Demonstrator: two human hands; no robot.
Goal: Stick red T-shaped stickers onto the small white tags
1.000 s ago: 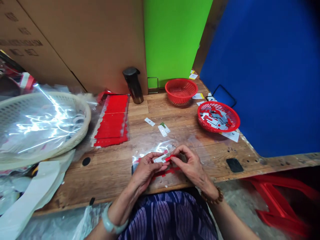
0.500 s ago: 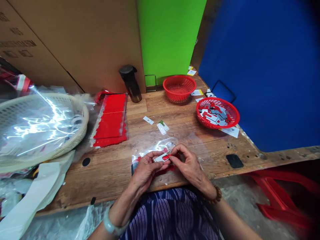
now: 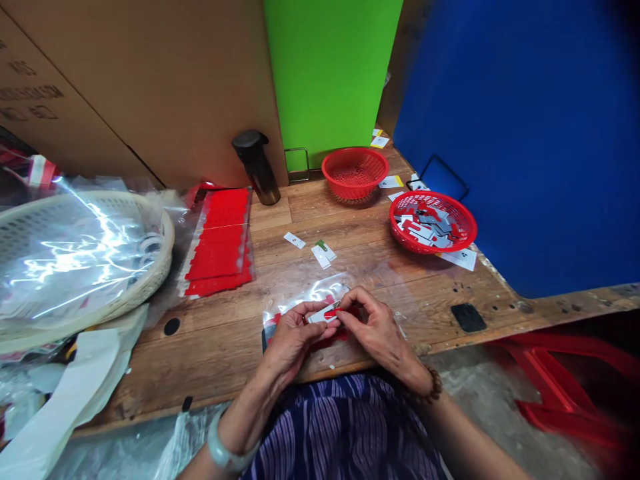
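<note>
Between my hands, above the table's front edge, is a small white card with a red part (image 3: 323,315). My left hand (image 3: 294,333) pinches its left end between thumb and fingers. At the card's right end, my right hand (image 3: 373,327) has thumb and index finger closed on the red part. Exactly how the red part joins the card is too small to tell. Under and behind both hands lies a clear plastic bag (image 3: 310,293) with red and dark pieces in it, partly hidden by the hands.
Loose small cards (image 3: 324,253) lie beyond the hands. A red basket (image 3: 433,223) of red, white and grey pieces stands right, another red basket (image 3: 355,175) behind. Left are bagged red sheets (image 3: 220,240), a black bottle (image 3: 257,167) and a large cream basket (image 3: 167,247) under plastic.
The view has shifted slightly, so the background sits a little further left. Both hands keep nearly the same pose around the card, with only slight finger motion at the red part.
</note>
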